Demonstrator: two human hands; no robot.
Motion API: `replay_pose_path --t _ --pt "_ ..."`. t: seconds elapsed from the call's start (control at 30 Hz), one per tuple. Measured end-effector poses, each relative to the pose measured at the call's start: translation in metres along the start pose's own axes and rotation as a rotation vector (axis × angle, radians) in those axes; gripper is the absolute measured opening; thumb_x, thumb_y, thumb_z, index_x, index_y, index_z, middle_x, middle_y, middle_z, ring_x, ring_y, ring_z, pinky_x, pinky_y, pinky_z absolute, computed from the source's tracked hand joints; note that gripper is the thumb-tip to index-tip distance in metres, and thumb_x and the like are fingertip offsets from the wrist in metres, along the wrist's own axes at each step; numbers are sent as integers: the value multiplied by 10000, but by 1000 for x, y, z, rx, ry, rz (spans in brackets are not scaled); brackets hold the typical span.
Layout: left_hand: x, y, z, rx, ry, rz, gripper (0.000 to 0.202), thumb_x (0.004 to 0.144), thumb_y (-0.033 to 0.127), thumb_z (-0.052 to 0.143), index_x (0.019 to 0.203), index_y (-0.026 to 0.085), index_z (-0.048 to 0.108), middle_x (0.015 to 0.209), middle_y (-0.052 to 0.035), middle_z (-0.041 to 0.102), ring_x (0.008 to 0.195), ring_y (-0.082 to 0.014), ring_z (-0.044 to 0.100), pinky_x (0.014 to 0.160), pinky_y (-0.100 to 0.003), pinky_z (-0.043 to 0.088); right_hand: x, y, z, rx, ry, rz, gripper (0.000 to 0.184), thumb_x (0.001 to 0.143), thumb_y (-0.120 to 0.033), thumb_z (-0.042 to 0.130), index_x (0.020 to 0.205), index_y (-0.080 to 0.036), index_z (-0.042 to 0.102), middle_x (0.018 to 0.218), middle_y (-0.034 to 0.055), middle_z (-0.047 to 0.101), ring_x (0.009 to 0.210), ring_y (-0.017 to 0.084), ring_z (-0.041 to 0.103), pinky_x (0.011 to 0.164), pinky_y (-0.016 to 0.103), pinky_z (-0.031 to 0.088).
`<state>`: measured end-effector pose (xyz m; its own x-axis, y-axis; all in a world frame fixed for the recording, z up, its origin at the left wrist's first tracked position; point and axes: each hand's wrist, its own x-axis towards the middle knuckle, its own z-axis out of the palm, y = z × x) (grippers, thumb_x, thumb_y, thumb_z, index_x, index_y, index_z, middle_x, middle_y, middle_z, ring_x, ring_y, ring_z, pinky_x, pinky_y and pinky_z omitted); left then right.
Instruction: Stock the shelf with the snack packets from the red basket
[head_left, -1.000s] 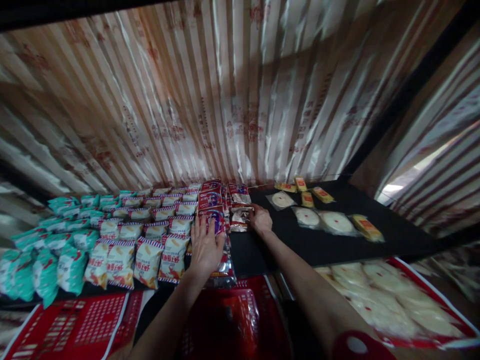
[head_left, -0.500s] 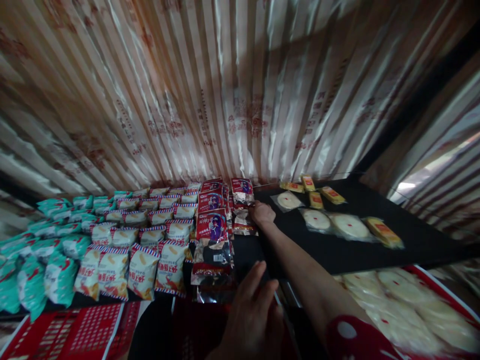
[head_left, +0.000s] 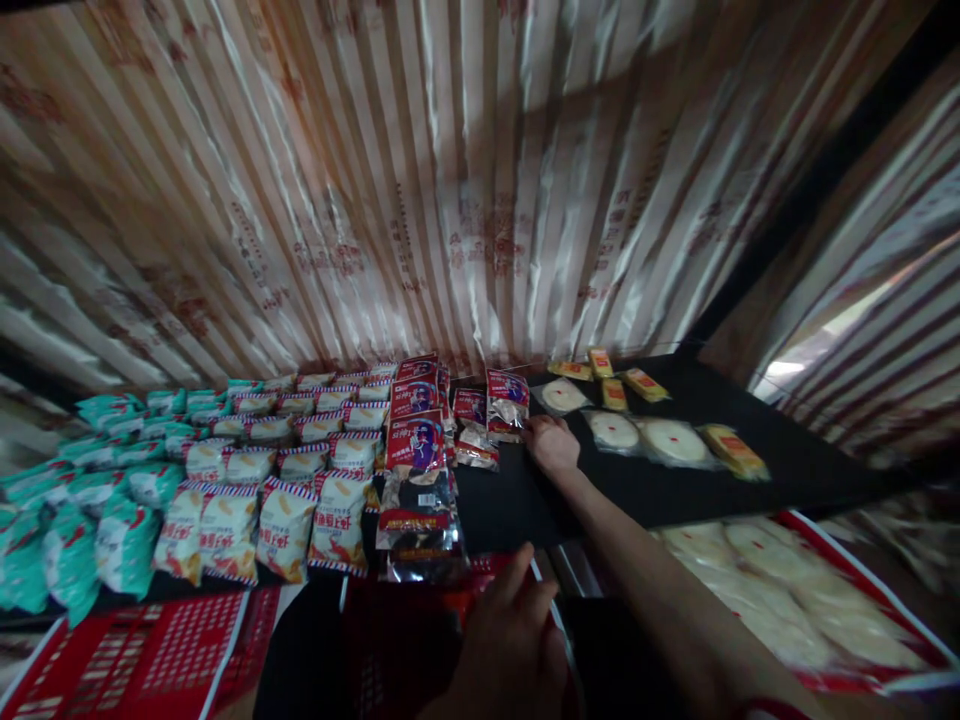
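My right hand (head_left: pixel 553 446) reaches across the black tabletop, its fingers closed on the lower edge of a red and purple snack packet (head_left: pixel 508 392). A second packet (head_left: pixel 469 408) of the same look lies just left of it, slightly nearer me at its lower end. Farther left, an overlapping row of these red packets (head_left: pixel 417 442) runs toward the front edge. My left hand (head_left: pixel 504 635) hovers low in front of the table, fingers stretched and holding nothing. Its lower part is dark.
White snack bags (head_left: pixel 287 528) and teal bags (head_left: pixel 129 548) fill the left side. Clear-wrapped pale round flatbreads (head_left: pixel 679 442) and yellow packets (head_left: pixel 733 452) lie on the right. Red crates (head_left: pixel 184 640) stand below, one holding more wrapped rounds (head_left: pixel 757 590). A striped sheet (head_left: pixel 480 200) hangs behind.
My right hand has shifted right with a red packet, which now lies apart from the row. A second packet shows between them. My left hand stays low; the view has turned slightly.
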<state>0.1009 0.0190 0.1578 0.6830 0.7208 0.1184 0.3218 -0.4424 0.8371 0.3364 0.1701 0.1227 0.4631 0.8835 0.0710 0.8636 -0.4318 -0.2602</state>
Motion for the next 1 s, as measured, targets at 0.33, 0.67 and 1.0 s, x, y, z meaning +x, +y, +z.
replay_pose_path --t 0.33,0.67,1.0 --pt "-8 3 40 -360 -46 -321 477 819 226 502 1276 90 509 1360 -196 477 1248 -283 465 1052 -420 367 -122 55 -4 147 83 -168 226 861 -220 421 910 -195 639 1070 83 662 1014 216 557 891 319 433" --pt "-1 2 45 -1207 143 -516 621 657 530 730 1104 119 601 1171 -150 620 1064 -262 595 896 -367 463 -237 56 -26 379 200 -261 245 845 -288 424 879 -246 663 1114 74 674 1022 241 624 895 425 499" --pt "-7 29 35 -1163 326 -499 535 570 447 792 963 107 665 880 -88 703 815 -217 634 754 -312 464 -262 43 -56 811 166 -56 402 755 -529 566 1071 -289 628 1135 69 666 1079 274 602 924 463 496"
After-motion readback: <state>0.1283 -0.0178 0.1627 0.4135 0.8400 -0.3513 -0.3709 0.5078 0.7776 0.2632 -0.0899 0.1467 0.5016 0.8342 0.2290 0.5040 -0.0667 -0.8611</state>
